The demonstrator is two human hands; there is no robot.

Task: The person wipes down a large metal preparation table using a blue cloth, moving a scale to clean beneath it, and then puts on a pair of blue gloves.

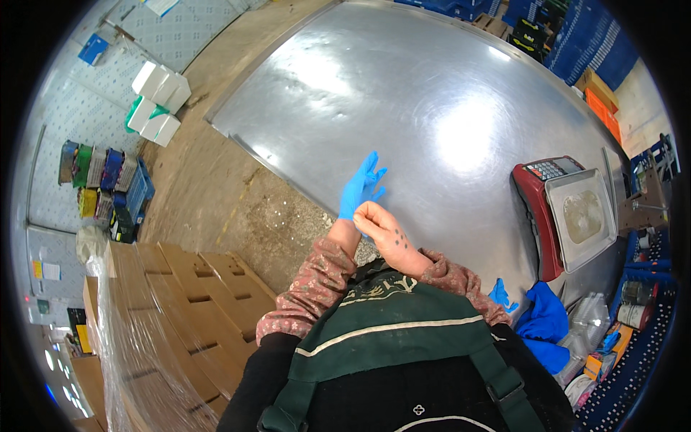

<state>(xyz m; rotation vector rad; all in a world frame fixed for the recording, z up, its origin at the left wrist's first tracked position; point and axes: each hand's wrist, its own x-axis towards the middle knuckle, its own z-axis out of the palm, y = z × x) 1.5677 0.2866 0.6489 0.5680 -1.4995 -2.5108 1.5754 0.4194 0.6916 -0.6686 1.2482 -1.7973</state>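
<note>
My left hand (363, 186) wears a blue disposable glove and is held out over the near edge of a steel table (399, 135), its fingers partly spread. My bare right hand (386, 235) pinches the cuff of that glove at the left wrist. A second blue glove (502, 295) lies on the table to the right, close to my right sleeve, beside a blue cloth (544, 313). Farther right stands a red weighing scale (540, 216) with a keypad and a metal pan (583, 216).
Shrink-wrapped cardboard boxes (183, 308) are stacked at the lower left. White foam boxes (159, 102) and stacked plastic crates (102, 167) stand by the wall. At the right are clear plastic containers (588, 318) and a blue perforated basket (642, 367) holding small items.
</note>
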